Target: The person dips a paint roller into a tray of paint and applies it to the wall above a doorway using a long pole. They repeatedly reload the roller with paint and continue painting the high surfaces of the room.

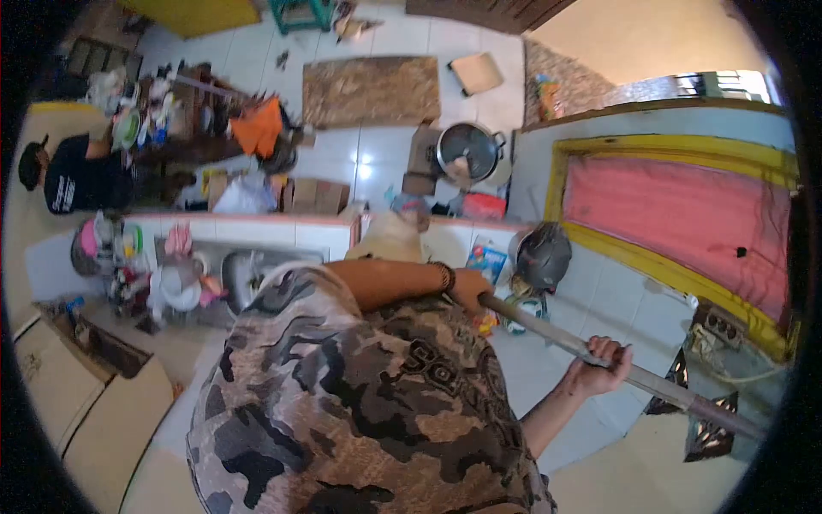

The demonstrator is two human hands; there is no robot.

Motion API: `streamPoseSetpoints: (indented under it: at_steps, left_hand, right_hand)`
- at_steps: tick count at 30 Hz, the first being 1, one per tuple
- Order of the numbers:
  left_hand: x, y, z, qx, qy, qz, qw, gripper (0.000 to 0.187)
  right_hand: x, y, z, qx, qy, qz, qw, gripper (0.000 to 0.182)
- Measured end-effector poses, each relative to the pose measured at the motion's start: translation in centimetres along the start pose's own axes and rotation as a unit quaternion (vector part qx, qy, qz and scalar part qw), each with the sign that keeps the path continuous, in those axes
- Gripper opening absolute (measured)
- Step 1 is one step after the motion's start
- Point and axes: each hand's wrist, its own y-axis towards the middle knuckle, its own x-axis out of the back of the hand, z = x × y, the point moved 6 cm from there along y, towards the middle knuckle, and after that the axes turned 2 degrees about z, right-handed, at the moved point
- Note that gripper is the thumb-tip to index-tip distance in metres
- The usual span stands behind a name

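A long, greyish pole [548, 331] runs slantwise from near my waist toward the lower right. My left hand [469, 291], with a dark beaded bracelet at the wrist, is closed round its upper-left end. Further along, my right hand [604, 364] wraps its fingers about the shaft. The far end, brownish, fades into the dark right edge, so what it carries there cannot be made out. A blue packet [488, 259] and a dark rounded object [544, 257] lie on the tiled surface beyond my hands.
A lidded pot [469, 152] stands ahead, near a brown board [372, 91] on the tiled floor. To the left are a sink [257, 272] and a person in black [81, 173]. Dark pointed objects [711, 428] sit by the pole; a pink-curtained window [676, 227] is at right.
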Motion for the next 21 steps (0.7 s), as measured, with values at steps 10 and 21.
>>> streamPoseSetpoints:
  at_steps: [10, 21]
  left_hand:
    - [7.6, -7.2, -2.5, 0.059, -0.038, -0.201, 0.977, 0.03]
    - [8.6, -7.3, -6.4, -0.027, -0.127, -0.302, 0.944, 0.026]
  right_hand:
    - [-0.6, 5.0, 16.5, 0.25, -0.326, -0.142, 0.9, 0.042]
    - [5.4, 14.5, 26.1, 0.245, -0.318, -0.201, 0.894, 0.038]
